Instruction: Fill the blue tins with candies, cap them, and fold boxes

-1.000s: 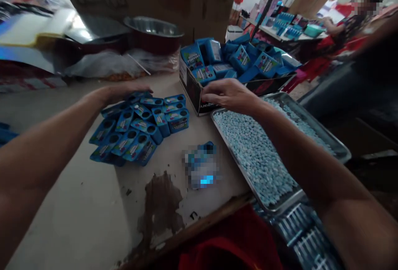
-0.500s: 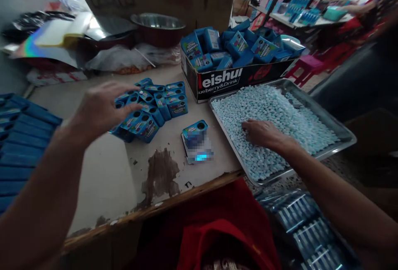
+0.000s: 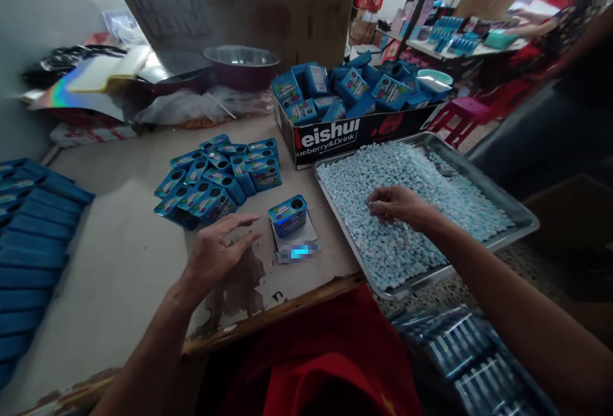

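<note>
My left hand [image 3: 220,251] is open, thumb and fingers apart, and holds nothing. Its fingertips point at a small blue candy box [image 3: 289,217] with a dark round hole in its top. That box stands on a small flat digital scale [image 3: 306,237] with a lit blue display. Over a metal tray [image 3: 520,215] of small pale blue and white candies [image 3: 407,161], my right hand [image 3: 397,204] is closed, fingers curled down together. What its fingertips hold, if anything, is hidden. A cluster of similar blue boxes [image 3: 230,180] stands behind my left hand.
A black carton [image 3: 354,141] heaped with blue boxes is behind the tray. More blue boxes [image 3: 33,250] stand in rows at the left. A metal bowl [image 3: 242,59] and plastic bags line the back. Wrapped packs [image 3: 460,346] lie below the tray. Another person is at the far right.
My left hand has come down and right, from over the box cluster to beside the scale. My right hand has lifted slightly in the candies, its fingers curled. The view has shifted a little.
</note>
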